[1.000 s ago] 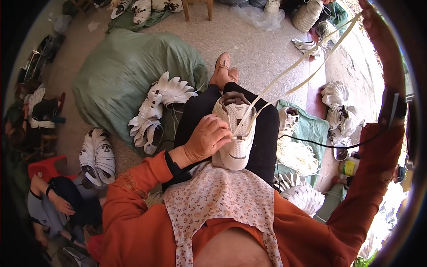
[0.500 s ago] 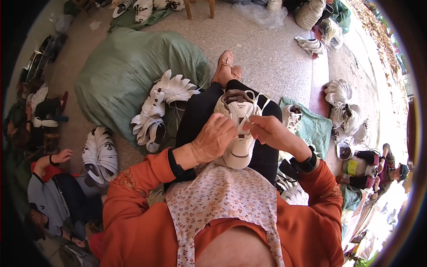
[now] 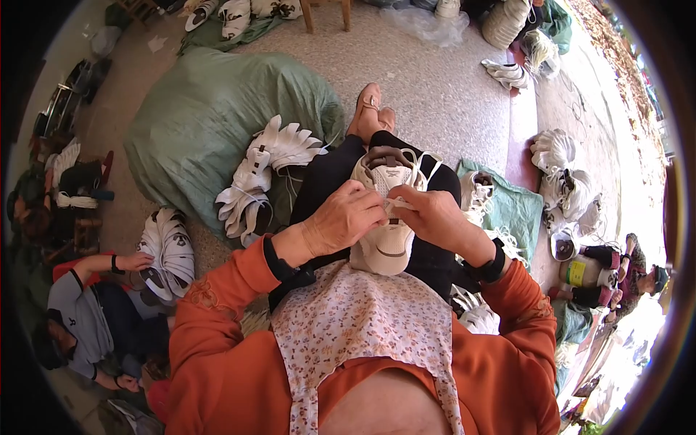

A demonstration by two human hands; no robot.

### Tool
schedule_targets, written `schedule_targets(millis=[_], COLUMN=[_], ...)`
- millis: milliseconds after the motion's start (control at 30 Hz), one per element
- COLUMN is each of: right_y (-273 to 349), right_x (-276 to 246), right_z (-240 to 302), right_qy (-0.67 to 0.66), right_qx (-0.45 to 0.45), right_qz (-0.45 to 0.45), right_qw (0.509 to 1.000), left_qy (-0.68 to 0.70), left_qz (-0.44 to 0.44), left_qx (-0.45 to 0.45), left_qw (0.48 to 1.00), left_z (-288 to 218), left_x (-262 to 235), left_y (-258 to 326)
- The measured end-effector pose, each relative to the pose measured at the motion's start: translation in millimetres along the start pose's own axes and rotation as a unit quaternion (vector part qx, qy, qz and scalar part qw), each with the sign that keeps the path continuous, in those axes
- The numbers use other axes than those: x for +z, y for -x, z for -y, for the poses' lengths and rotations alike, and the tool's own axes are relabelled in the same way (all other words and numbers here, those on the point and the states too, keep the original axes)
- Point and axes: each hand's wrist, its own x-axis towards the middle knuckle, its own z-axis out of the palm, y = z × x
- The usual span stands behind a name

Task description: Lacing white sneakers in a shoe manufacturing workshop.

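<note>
Big green sack (image 3: 196, 123) sits left of the white sneaker (image 3: 384, 225), with a fan of white shoe uppers (image 3: 261, 174) leaning on it. The sneaker rests on the lap, its middle hidden behind both hands. Left hand (image 3: 344, 221) is clenched against its side; right hand (image 3: 428, 214) pinches the white lace (image 3: 417, 168). Fingertips are hard to make out.

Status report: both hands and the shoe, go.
Left hand and right hand both pinching lace on white sneaker in lap. Nothing blocking.
</note>
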Motion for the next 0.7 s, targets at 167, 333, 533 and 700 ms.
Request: schedule_targets(millis=[167,333,533,700], right_y=[-13,-24,-29,-33], right_x=[-1,-4,-7,-6], right_z=[-1,-10,-17,-13], right_qy=[0.107,0.076,0.029,0.032], right_qx=[-0.006,-0.010,-0.030,-0.014], right_qz=[0.034,0.073,0.083,0.103], right_qw=[0.994,0.994,0.996,0.994], left_qy=[-0.018,0.096,0.059,-0.046], left_qz=[0.016,0.045,-0.092,-0.143], left_qx=[0.024,-0.008,-0.040,0.039], left_qw=[0.999,0.994,0.993,0.988], left_z=[1,-6,1,6], left_x=[-4,-12,7,27], left_y=[-9,-10,3,11])
